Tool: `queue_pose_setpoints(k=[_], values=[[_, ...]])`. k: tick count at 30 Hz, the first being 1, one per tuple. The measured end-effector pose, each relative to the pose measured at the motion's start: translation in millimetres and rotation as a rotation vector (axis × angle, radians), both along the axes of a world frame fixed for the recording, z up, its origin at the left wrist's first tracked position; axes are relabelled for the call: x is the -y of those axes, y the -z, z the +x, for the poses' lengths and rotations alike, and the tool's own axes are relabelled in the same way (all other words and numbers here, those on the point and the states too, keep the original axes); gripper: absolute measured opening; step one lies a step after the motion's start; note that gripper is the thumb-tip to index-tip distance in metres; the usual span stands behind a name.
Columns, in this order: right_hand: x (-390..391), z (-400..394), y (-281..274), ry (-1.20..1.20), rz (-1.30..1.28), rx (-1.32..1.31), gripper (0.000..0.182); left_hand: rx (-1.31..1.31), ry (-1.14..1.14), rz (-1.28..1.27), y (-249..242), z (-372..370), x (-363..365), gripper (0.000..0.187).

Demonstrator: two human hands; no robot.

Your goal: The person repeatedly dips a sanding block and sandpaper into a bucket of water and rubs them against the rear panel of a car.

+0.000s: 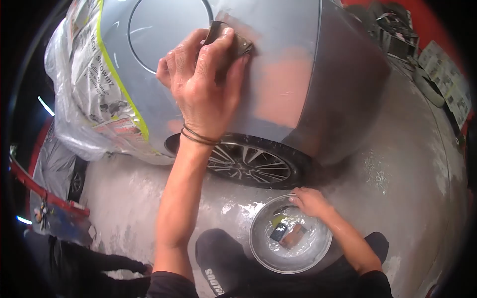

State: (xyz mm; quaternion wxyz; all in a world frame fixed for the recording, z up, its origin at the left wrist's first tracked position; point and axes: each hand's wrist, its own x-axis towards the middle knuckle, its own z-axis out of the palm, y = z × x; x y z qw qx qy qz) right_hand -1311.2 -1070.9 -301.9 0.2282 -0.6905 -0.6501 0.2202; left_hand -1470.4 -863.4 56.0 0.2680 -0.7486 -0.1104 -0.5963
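Observation:
My left hand (pixel 206 82), with thin dark bands at the wrist, is closed around a folded piece of worn, dark brown sandpaper (pixel 242 45). It holds the sandpaper against the grey car's rear side panel (pixel 278 30), right of the round fuel flap (pixel 166 30). A pinkish-orange filler patch (pixel 284 87) lies to the right of this hand. Down by my knees, my right hand (pixel 310 201) grips the rim of a round metal bowl (pixel 256 248). Water is in the bowl, with a dark pad (pixel 278 232) and a brown piece (pixel 293 236) in it.
Plastic and newspaper masking (pixel 107 84), edged with yellow-green tape, covers the car's left part. The wheel (pixel 253 164) sits between panel and bowl. The floor (pixel 134 198) is wet. A person in dark clothes (pixel 74 263) is at lower left. Newspaper (pixel 447 74) lies at upper right.

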Motion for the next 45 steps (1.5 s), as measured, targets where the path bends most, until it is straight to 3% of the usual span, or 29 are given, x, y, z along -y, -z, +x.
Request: queue_pose_setpoints(k=[5,12,16,19,22,24,28,31,34,36,39,41,45], values=[[8,8,15,-0.036,0.044,0.016,0.032,0.003,-0.107,-0.115,56,-13,20,0.05],[33,26,27,-0.005,0.122,-0.054,0.032,0.115,-0.072,-0.127,14,46,43,0.046],[35,31,20,0.025,0.078,-0.057,0.032,0.074,-0.13,-0.274,103,39,69,0.053],[30,33,30,0.034,0.12,-0.07,0.031,0.125,-0.075,-0.255,101,53,70,0.049],[31,31,27,0.041,0.128,-0.104,0.03,0.163,-0.034,-0.244,54,78,67,0.047],[38,31,22,0.037,0.107,-0.13,0.03,0.185,-0.065,-0.21,61,77,65,0.047],[34,36,36,-0.024,0.172,-0.171,0.03,0.164,-0.142,-0.334,137,51,87,0.053],[32,32,54,0.042,0.272,-0.116,0.028,0.178,-0.018,-0.224,97,59,77,0.057],[30,31,36,-0.015,0.121,-0.194,0.027,0.211,0.011,-0.212,56,71,66,0.057],[24,33,39,-0.036,0.11,-0.197,0.027,0.254,-0.008,-0.276,72,69,66,0.057],[25,34,47,-0.048,0.103,-0.259,0.029,0.313,-0.007,-0.357,138,74,79,0.059],[22,36,47,-0.042,0.067,-0.302,0.031,0.315,-0.008,-0.38,138,66,73,0.061],[20,40,56,-0.065,0.08,-0.294,0.031,0.345,-0.04,-0.356,92,74,50,0.059]])
